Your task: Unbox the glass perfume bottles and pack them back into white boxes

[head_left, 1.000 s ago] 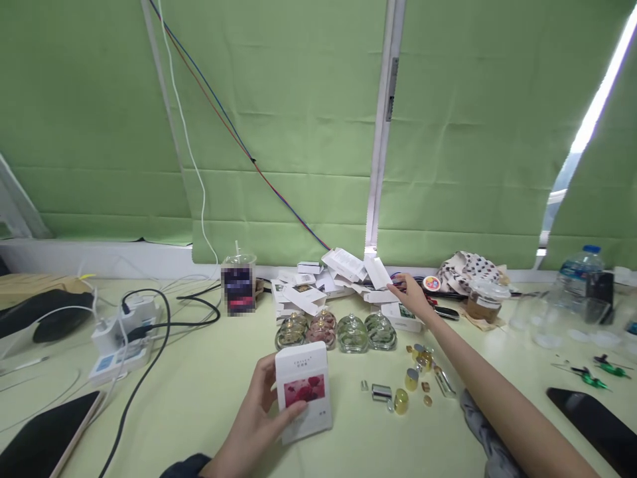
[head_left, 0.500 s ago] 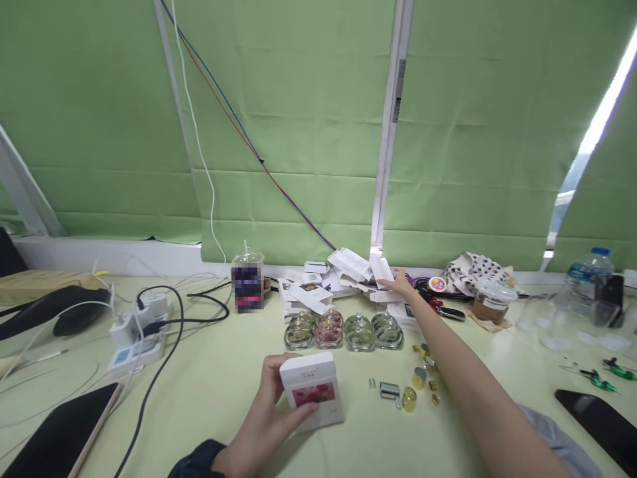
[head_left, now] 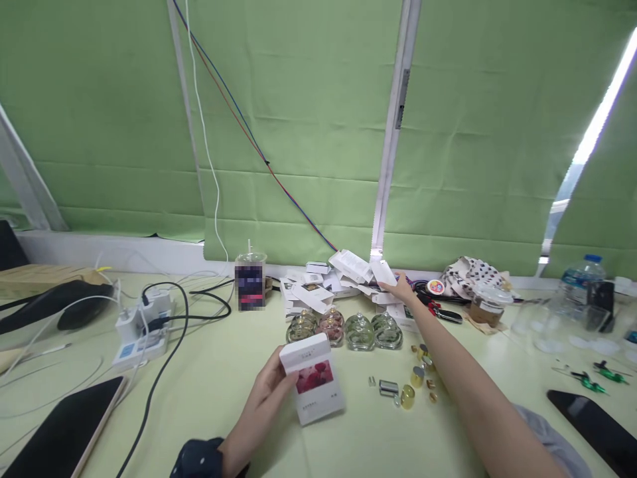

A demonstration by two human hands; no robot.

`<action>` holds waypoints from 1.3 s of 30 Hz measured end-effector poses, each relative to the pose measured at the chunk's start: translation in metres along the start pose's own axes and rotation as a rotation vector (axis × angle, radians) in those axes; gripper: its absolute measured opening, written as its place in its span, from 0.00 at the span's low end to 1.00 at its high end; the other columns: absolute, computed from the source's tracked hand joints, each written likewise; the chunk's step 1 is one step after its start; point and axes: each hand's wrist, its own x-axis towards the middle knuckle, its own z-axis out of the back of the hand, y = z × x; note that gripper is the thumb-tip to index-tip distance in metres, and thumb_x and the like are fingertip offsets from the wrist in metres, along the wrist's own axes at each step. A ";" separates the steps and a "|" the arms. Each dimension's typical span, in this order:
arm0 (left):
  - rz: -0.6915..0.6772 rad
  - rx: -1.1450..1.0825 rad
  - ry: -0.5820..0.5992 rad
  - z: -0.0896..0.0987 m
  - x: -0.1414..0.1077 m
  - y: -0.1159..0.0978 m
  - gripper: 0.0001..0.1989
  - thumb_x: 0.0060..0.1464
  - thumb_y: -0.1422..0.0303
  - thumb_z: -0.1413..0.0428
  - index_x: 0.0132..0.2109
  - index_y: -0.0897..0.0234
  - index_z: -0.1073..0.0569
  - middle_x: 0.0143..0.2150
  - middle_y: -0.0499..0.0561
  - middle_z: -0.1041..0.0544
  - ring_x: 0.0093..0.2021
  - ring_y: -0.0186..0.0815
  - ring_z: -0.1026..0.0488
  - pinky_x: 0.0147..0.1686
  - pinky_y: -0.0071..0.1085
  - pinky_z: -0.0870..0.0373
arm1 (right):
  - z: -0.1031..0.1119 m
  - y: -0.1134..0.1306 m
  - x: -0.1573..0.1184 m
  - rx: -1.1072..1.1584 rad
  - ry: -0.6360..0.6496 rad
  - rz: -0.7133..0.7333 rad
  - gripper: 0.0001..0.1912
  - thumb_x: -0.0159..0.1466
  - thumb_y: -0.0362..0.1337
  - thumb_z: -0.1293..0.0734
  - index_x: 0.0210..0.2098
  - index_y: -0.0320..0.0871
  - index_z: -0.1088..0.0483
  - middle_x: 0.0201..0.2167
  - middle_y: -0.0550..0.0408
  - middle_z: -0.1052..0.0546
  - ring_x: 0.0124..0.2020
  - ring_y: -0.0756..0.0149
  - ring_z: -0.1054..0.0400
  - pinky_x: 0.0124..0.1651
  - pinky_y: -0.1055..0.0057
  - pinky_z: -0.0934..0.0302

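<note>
On my feed, left hand (head_left: pixel 265 393) grips a white, red-flowered carton (head_left: pixel 319 403), long axis eleven (top) to five o'clock; right hand (head_left: pixel 402 291) touches packaging (head_left: pixel 382 272), closure I can't tell

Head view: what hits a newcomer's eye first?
The white box with the red picture, in the left hand, low and near centre. Just beyond it, glass bottles in gold, pink and green. Behind it all, green blinds fill the upper view.
</note>
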 end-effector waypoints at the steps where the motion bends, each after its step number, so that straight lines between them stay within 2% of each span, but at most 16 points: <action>1: 0.004 -0.012 -0.009 0.001 0.000 0.001 0.14 0.55 0.63 0.45 0.49 0.58 0.30 0.47 0.51 0.25 0.50 0.43 0.30 0.46 0.31 0.33 | 0.000 0.000 0.000 -0.003 0.002 0.009 0.43 0.46 0.49 0.27 0.54 0.36 0.44 0.50 0.37 0.29 0.51 0.50 0.34 0.50 0.62 0.40; 3: -0.008 -0.017 -0.031 0.003 0.000 0.003 0.12 0.55 0.65 0.46 0.47 0.58 0.30 0.45 0.50 0.25 0.48 0.42 0.30 0.45 0.30 0.34 | 0.000 -0.001 0.000 -0.012 0.003 0.024 0.42 0.46 0.48 0.27 0.54 0.36 0.43 0.50 0.37 0.29 0.51 0.50 0.34 0.49 0.63 0.40; 8: -0.062 0.011 -0.027 0.003 -0.001 0.001 0.04 0.57 0.66 0.49 0.39 0.59 0.31 0.47 0.50 0.30 0.45 0.39 0.33 0.40 0.28 0.36 | 0.001 0.000 0.001 -0.055 -0.017 0.031 0.38 0.47 0.46 0.27 0.52 0.37 0.41 0.47 0.39 0.27 0.47 0.49 0.31 0.47 0.60 0.39; 10: -0.120 0.055 -0.014 0.003 -0.001 -0.002 0.05 0.58 0.66 0.49 0.34 0.60 0.32 0.45 0.51 0.33 0.44 0.39 0.34 0.39 0.28 0.37 | 0.001 0.001 0.001 -0.077 -0.029 0.035 0.37 0.46 0.45 0.28 0.51 0.36 0.40 0.46 0.39 0.27 0.47 0.48 0.32 0.47 0.59 0.40; 15: -0.241 0.195 0.130 0.002 -0.002 -0.007 0.09 0.59 0.64 0.49 0.31 0.62 0.32 0.43 0.52 0.39 0.48 0.42 0.36 0.44 0.32 0.38 | 0.002 0.007 -0.006 -0.123 -0.076 0.113 0.36 0.46 0.41 0.28 0.51 0.33 0.40 0.49 0.35 0.30 0.53 0.44 0.38 0.51 0.56 0.44; 18: -0.234 0.189 0.185 0.001 -0.003 -0.006 0.09 0.58 0.65 0.48 0.31 0.62 0.29 0.43 0.53 0.41 0.50 0.44 0.37 0.44 0.33 0.37 | 0.007 0.012 -0.015 -0.133 -0.109 0.202 0.37 0.47 0.41 0.29 0.53 0.33 0.41 0.52 0.34 0.34 0.57 0.42 0.44 0.57 0.53 0.50; 21: -0.214 0.155 0.185 0.001 -0.002 -0.005 0.10 0.57 0.64 0.47 0.31 0.62 0.27 0.43 0.53 0.41 0.50 0.46 0.37 0.43 0.34 0.36 | 0.015 0.018 -0.027 -0.129 -0.136 0.283 0.39 0.49 0.41 0.30 0.56 0.32 0.45 0.56 0.33 0.39 0.60 0.44 0.48 0.60 0.53 0.53; 24: -0.212 0.141 0.188 0.004 -0.001 -0.004 0.13 0.58 0.63 0.49 0.30 0.61 0.25 0.43 0.52 0.41 0.52 0.48 0.37 0.47 0.36 0.38 | 0.022 0.028 -0.047 -0.069 -0.145 0.386 0.41 0.49 0.44 0.30 0.57 0.34 0.46 0.56 0.34 0.40 0.60 0.48 0.48 0.61 0.54 0.52; 26: -0.200 0.133 0.179 0.005 0.000 -0.003 0.15 0.59 0.61 0.51 0.30 0.61 0.25 0.43 0.52 0.41 0.52 0.49 0.37 0.48 0.38 0.39 | 0.025 0.037 -0.065 0.071 -0.127 0.450 0.40 0.48 0.47 0.29 0.55 0.36 0.43 0.55 0.37 0.38 0.58 0.47 0.46 0.61 0.51 0.52; 28: -0.172 0.146 0.151 0.005 -0.001 -0.002 0.17 0.59 0.59 0.51 0.29 0.62 0.25 0.43 0.52 0.41 0.52 0.48 0.37 0.48 0.37 0.39 | 0.027 0.050 -0.089 0.305 -0.047 0.436 0.39 0.47 0.49 0.28 0.53 0.41 0.41 0.53 0.41 0.36 0.56 0.48 0.43 0.59 0.49 0.48; 30: -0.140 0.207 0.122 0.002 -0.002 -0.004 0.17 0.59 0.58 0.52 0.30 0.62 0.27 0.43 0.52 0.41 0.48 0.45 0.36 0.47 0.36 0.40 | 0.028 0.064 -0.115 0.606 0.138 0.345 0.37 0.47 0.48 0.27 0.52 0.44 0.41 0.52 0.46 0.34 0.53 0.53 0.37 0.56 0.53 0.42; 33: -0.136 0.296 0.087 -0.004 -0.004 -0.007 0.17 0.59 0.55 0.52 0.31 0.62 0.28 0.42 0.51 0.40 0.43 0.41 0.36 0.45 0.33 0.40 | 0.030 0.086 -0.154 0.949 0.437 0.208 0.30 0.48 0.44 0.26 0.48 0.45 0.37 0.50 0.49 0.31 0.48 0.57 0.32 0.54 0.56 0.40; 36: -0.153 0.306 0.080 -0.008 -0.006 -0.009 0.15 0.58 0.55 0.51 0.33 0.60 0.28 0.42 0.52 0.40 0.43 0.40 0.38 0.44 0.32 0.40 | 0.028 0.098 -0.181 1.152 0.690 0.130 0.26 0.50 0.41 0.26 0.46 0.43 0.34 0.45 0.49 0.26 0.47 0.57 0.30 0.57 0.55 0.42; 39: -0.140 0.295 0.144 -0.008 -0.007 -0.008 0.11 0.58 0.58 0.49 0.36 0.59 0.29 0.44 0.52 0.41 0.45 0.40 0.38 0.43 0.30 0.39 | 0.022 0.100 -0.196 1.267 0.902 0.112 0.26 0.53 0.46 0.29 0.48 0.42 0.33 0.46 0.48 0.25 0.49 0.56 0.31 0.60 0.54 0.45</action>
